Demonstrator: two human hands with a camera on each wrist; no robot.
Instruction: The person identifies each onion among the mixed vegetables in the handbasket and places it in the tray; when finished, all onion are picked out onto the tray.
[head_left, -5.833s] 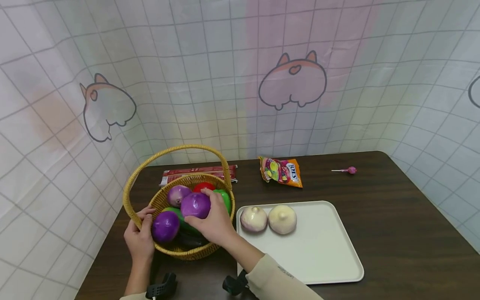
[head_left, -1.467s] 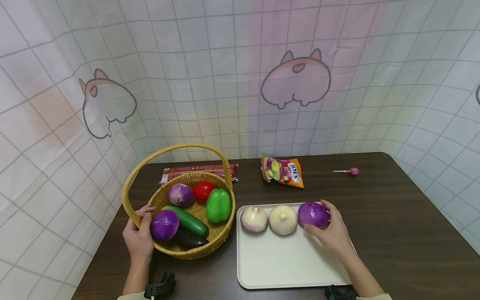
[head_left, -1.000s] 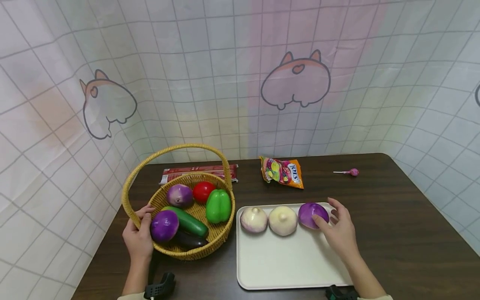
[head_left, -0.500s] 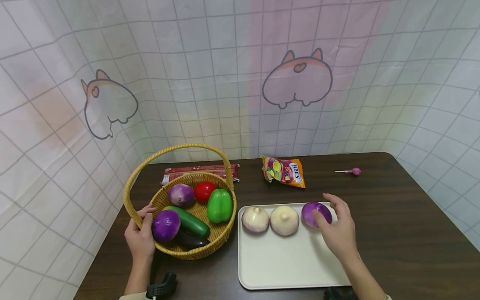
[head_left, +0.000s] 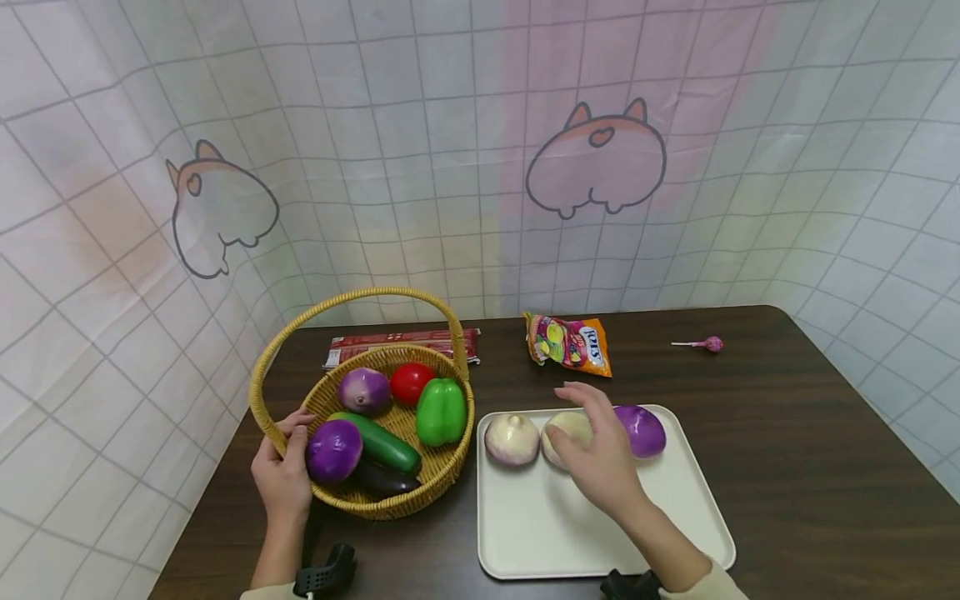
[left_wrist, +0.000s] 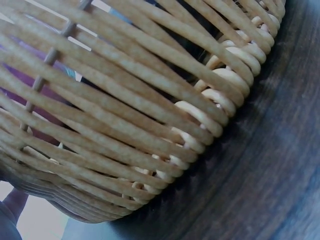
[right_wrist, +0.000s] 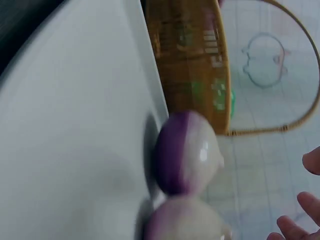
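A yellow wicker basket (head_left: pixel 446 471) stands at the left, its rim gripped by my left hand (head_left: pixel 281 479) beside the handle's base. Inside lie a purple turnip (head_left: pixel 333 452), a paler purple turnip (head_left: pixel 364 391), a tomato (head_left: pixel 411 383), a green bell pepper (head_left: pixel 440 412), a cucumber (head_left: pixel 384 442) and a dark eggplant (head_left: pixel 382 481). My right hand (head_left: pixel 600 458), fingers spread and holding nothing, hovers over the white tray (head_left: pixel 555 533). It partly hides a whitish turnip (head_left: pixel 566 429); another whitish turnip (head_left: pixel 512 439) and a purple turnip (head_left: pixel 641 431) flank it along the tray's back edge.
Behind the basket lies a long red packet (head_left: pixel 405 340). An orange candy bag (head_left: pixel 568 345) is beyond the tray, with a pink lollipop (head_left: pixel 707 343) at the back right. A patterned curtain (head_left: pixel 420 167) hangs along the table's far edge.
My right hand has lifted a purple turnip from the basket, placed it at the right of the tray's row and let go, then moved back left. My left hand stays on the basket.
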